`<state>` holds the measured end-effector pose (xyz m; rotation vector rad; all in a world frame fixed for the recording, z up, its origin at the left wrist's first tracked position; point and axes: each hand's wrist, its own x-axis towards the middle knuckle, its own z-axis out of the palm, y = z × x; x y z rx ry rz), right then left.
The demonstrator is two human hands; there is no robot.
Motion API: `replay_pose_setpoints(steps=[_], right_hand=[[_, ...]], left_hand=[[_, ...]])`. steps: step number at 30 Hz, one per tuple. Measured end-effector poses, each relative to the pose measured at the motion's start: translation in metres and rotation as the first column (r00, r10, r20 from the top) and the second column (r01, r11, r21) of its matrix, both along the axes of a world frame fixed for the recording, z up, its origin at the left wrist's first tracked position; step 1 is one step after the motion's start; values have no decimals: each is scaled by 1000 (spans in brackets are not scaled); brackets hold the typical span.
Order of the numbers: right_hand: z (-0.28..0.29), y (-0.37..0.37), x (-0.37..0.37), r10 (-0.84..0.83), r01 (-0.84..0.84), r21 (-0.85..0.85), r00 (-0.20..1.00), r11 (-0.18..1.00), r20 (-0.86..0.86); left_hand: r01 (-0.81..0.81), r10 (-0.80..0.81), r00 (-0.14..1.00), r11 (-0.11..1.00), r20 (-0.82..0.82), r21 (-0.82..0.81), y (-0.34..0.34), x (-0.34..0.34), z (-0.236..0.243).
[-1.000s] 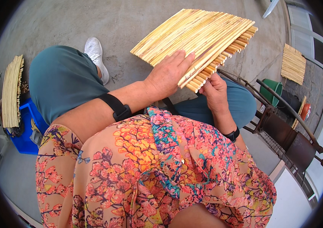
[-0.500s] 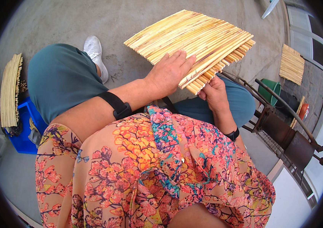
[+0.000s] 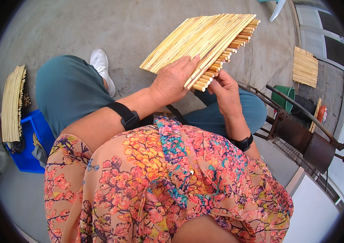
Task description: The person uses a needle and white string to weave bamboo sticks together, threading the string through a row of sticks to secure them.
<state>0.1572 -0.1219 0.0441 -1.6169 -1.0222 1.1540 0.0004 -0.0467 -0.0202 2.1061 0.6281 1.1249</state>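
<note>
Yellow reed mat [image 3: 200, 42], upper centre: the right hand [image 3: 227, 92], nearest its exposed stalk ends [image 3: 205, 81], has its fingers pinching the lower corner. Left of that, the left hand [image 3: 171, 80] lies fingers-flat on top — grip unclear, thumb hidden — and beyond, the upper stalks [image 3: 220, 32] slant toward the upper right.

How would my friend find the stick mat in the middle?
Start at the flowery shirt, then look above it. There's a tilted yellow stick mat; unlike the far-left mat and far-right mat, it has the person's left hand on top.
</note>
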Motion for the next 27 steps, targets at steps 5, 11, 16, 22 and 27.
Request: replay_pose_setpoints(steps=[5,11,16,22,27], right_hand=[[-2,-8,0,-29,28,-60,1000,998,-7],[-7,-20,-12,-187,182,-56,977,982,-104],[3,23,-16,-89,92,3,974,996,-208],[12,85,-27,35,-46,-72,988,996,-151],[-16,119,-48,89,-111,89,971,990,223]], left_hand=[[105,-120,981,989,-150,-102,0,-3,2],[72,-71,996,997,-49,11,4,-5,9],[-107,120,978,991,170,-82,26,-4,9],[-211,271,947,930,174,-300,56,-13,8],[-269,414,888,820,200,-505,74,-23,-2]])
